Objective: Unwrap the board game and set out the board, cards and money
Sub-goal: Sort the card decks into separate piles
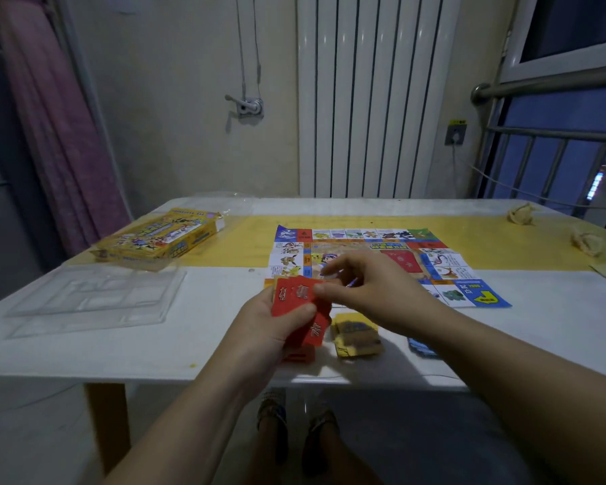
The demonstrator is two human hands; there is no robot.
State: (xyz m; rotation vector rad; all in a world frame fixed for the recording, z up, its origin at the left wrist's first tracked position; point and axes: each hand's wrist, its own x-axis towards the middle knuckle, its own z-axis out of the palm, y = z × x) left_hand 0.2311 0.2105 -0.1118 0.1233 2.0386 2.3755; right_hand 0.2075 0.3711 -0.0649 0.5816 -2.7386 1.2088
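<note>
**Left hand fans red cards over the desk's front strip, board laid out behind**

Left hand (277, 323) grips a fan of red printed cards (291, 301), fingers curled round them, thumb across the face. Right hand (368, 288) is at the fan's top edge with its thumb touching the upper card. Its fingers are bent, but I cannot tell whether they pinch a card.

The colourful unfolded paper game board (364, 239) lies flat mid-desk, half on the yellow band and half on the white. Its near right corner is well back from the front edge, and its near left corner is hidden behind the hands.

- The small yellow card stack (355, 336) sits close to the front edge, just right of the left hand.
- The blue stack (418, 346) is beside it, partly hidden by the right forearm.
- A red stack (300, 357) peeks out under the left hand.
- The yellow cardboard game box (158, 236) is at the far left.
- The clear moulded plastic tray (95, 299) lies in front of the box, reaching the left edge.
- Crumpled beige paper wads (522, 213) are at the far right.

On the white desk (175, 344), open surface lies between tray and hands and at front right past the blue stack.
</note>
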